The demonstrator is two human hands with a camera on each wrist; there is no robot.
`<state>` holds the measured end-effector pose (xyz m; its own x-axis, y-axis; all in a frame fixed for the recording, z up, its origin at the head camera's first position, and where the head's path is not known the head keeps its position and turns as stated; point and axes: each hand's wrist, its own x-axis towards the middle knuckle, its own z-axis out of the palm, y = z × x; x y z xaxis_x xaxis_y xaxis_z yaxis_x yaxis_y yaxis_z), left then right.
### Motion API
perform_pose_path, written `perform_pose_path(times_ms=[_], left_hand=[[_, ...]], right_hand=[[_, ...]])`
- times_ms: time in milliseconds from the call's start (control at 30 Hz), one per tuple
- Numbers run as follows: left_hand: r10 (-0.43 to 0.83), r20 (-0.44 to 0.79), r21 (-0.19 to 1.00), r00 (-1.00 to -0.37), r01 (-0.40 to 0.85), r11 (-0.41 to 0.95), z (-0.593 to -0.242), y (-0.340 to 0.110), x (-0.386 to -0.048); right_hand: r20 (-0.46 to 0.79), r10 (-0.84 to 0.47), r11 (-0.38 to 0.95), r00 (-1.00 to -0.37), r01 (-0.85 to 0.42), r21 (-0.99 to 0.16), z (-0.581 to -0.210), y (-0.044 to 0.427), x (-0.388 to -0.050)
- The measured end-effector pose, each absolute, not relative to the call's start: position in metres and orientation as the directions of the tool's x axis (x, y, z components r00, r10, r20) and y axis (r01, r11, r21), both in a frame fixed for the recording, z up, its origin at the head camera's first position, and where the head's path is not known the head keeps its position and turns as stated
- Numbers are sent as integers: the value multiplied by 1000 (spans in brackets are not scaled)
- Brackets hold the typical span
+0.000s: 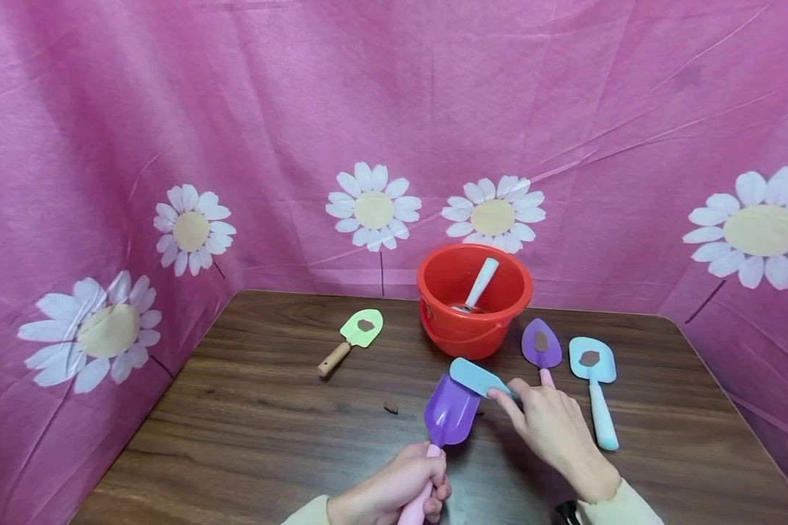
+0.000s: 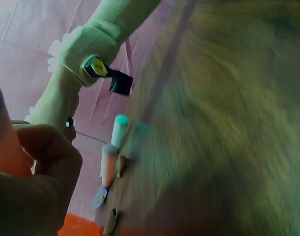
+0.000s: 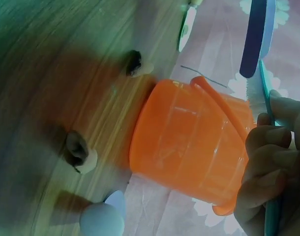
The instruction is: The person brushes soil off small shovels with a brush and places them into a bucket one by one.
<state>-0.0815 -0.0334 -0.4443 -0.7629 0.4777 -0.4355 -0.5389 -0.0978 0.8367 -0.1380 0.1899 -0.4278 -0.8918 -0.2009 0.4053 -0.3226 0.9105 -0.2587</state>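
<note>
My left hand grips the pink handle of a purple toy shovel, its scoop raised above the table. In my right hand is a light blue brush, pinched by the thumb and fingers. The brush's far end overlaps the shovel's scoop edge; in the right wrist view its pale bristles are close to the shovel, and I cannot tell whether they touch. Small brown pieces lie on the table, one left of the scoop and another in the right wrist view.
A red bucket with a white-handled tool inside stands at the back. Around it lie a green shovel, a small purple shovel and a light blue shovel, each with a brown patch. A pink flowered cloth hangs behind.
</note>
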Motion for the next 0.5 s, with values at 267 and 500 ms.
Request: perform_pose_path(times_ms=[267,500], left_hand=[[426,-404,866,-810,-488,-106,-445,-35,-87],[389,-388,884,-835,-456,-98,-446,-35,-89]], right_hand=[[404,-169,913,-899,-298,-280,-425,198,-139],[434,-152,906,-888,-300,-298,-425,205,-140]])
